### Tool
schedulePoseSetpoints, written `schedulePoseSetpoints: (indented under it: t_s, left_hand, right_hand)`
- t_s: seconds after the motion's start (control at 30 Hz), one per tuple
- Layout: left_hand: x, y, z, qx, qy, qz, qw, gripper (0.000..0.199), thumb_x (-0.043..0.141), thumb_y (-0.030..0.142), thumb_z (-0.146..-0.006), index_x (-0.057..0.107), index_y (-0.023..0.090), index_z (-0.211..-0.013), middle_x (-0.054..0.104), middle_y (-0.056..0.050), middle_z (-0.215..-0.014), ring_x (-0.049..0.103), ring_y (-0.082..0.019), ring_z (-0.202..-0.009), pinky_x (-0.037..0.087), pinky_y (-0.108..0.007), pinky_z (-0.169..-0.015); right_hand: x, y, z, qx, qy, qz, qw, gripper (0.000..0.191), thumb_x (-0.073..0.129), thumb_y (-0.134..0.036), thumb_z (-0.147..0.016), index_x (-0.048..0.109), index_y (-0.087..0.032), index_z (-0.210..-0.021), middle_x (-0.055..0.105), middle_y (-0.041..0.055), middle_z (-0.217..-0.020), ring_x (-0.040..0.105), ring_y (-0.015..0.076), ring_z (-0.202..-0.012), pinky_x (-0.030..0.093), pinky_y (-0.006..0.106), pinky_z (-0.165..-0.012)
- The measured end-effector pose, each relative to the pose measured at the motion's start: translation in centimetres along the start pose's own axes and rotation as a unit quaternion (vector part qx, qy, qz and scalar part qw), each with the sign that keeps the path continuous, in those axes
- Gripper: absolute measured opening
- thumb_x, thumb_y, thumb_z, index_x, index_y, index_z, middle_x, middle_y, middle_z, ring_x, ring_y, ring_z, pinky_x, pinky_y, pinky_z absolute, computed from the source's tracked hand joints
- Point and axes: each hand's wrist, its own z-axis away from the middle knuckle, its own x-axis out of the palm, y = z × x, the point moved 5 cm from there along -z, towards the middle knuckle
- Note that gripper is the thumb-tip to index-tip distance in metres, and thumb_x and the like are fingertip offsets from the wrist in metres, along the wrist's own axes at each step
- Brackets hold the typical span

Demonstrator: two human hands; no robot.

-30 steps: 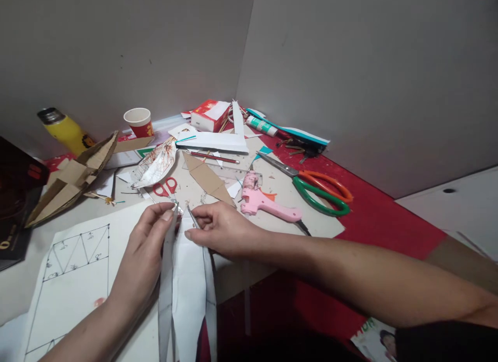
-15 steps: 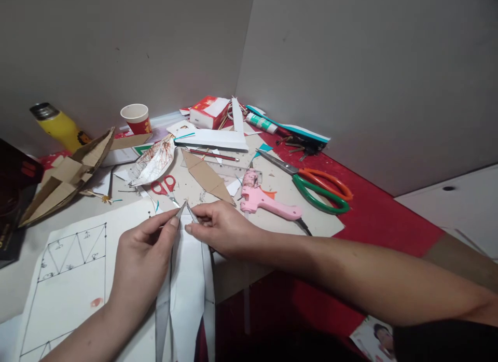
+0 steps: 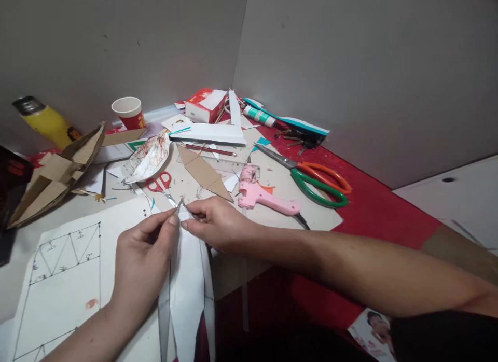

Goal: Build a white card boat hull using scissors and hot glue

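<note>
A long white folded paper or card piece (image 3: 187, 284) with pointed sides runs from my fingers down to the bottom edge. My left hand (image 3: 146, 253) pinches one side of its far tip between thumb and forefinger. On the other side of that tip, my right hand (image 3: 216, 223) grips the edge the same way. The two sides come close together at the point. Just beyond lie small red-handled scissors (image 3: 159, 183) and a flat brown cardboard piece (image 3: 205, 174). To the right, a pink glue gun (image 3: 266, 197) rests on the board.
Big shears (image 3: 311, 178) with orange and green handles lie at right. A drawn sheet (image 3: 66, 300) is on the left, below a cardboard boat-like shape (image 3: 58, 183). Behind stand a paper cup (image 3: 130, 115), a yellow bottle (image 3: 49, 123) and a red box (image 3: 204, 107).
The view has shifted slightly, so the table things sit a little further left and higher. Both hands keep their pinch at the tip, whose two sides look slightly closer together.
</note>
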Motion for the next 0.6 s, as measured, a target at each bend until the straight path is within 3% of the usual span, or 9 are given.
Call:
schedulePoseSetpoints:
  t_s: [0.13, 0.23, 0.3, 0.4, 0.6]
  left_hand:
    - [-0.1, -0.1, -0.2, -0.043, -0.001, 0.034, 0.998, 0.023, 0.073, 0.038, -0.074, 0.077, 0.021, -0.09, 0.078, -0.001, -0.087, 0.069, -0.018, -0.084, 0.052, -0.024, -0.078]
    - [-0.5, 0.2, -0.4, -0.075, -0.001, 0.072, 0.995, 0.023, 0.075, 0.038, -0.072, 0.077, 0.022, -0.088, 0.078, -0.001, -0.087, 0.069, -0.018, -0.084, 0.052, -0.023, -0.077]
    - [-1.0, 0.5, -0.4, -0.09, -0.006, 0.088, 0.992, 0.025, 0.075, 0.039, -0.071, 0.077, 0.022, -0.089, 0.078, 0.0, -0.087, 0.069, -0.017, -0.083, 0.052, -0.022, -0.075]
    - [-1.6, 1.2, -0.2, -0.099, -0.019, 0.101, 0.99, 0.025, 0.076, 0.04, -0.071, 0.077, 0.023, -0.089, 0.078, 0.0, -0.086, 0.068, -0.018, -0.083, 0.051, -0.022, -0.075]
    - [-1.6, 2.3, 0.6, -0.108, -0.076, 0.123, 0.984, 0.028, 0.074, 0.042, -0.07, 0.079, 0.024, -0.091, 0.078, -0.001, -0.088, 0.068, -0.02, -0.088, 0.049, -0.024, -0.082]
  right_hand:
    - [-0.3, -0.4, 0.1, -0.004, -0.001, -0.005, 1.0, 0.038, 0.06, -0.02, -0.079, 0.031, -0.019, -0.054, 0.027, -0.0085, -0.052, 0.029, 0.006, -0.049, 0.02, 0.02, -0.044]
    - [-0.4, -0.9, 0.4, 0.014, -0.048, -0.084, 0.995, 0.03, 0.055, -0.031, -0.086, 0.046, -0.017, -0.062, 0.037, -0.0072, -0.054, 0.041, 0.0066, -0.047, 0.032, 0.018, -0.042]
    - [-0.7, -1.0, 0.5, 0.037, -0.065, -0.141, 0.987, 0.021, 0.05, -0.031, -0.091, 0.06, -0.015, -0.083, 0.047, -0.0049, -0.061, 0.051, 0.0082, -0.048, 0.042, 0.02, -0.044]
    - [-1.3, -1.0, 0.3, 0.04, -0.043, -0.215, 0.975, 0.026, 0.052, -0.029, -0.092, 0.062, -0.013, -0.111, 0.055, -0.0025, -0.069, 0.056, 0.008, -0.051, 0.051, 0.022, -0.049]
    - [-1.1, -0.9, 0.1, -0.019, -0.068, -0.372, 0.926, 0.031, 0.069, -0.037, -0.081, 0.071, -0.018, -0.106, 0.063, -0.0034, -0.064, 0.059, 0.0058, -0.049, 0.049, 0.017, -0.05]
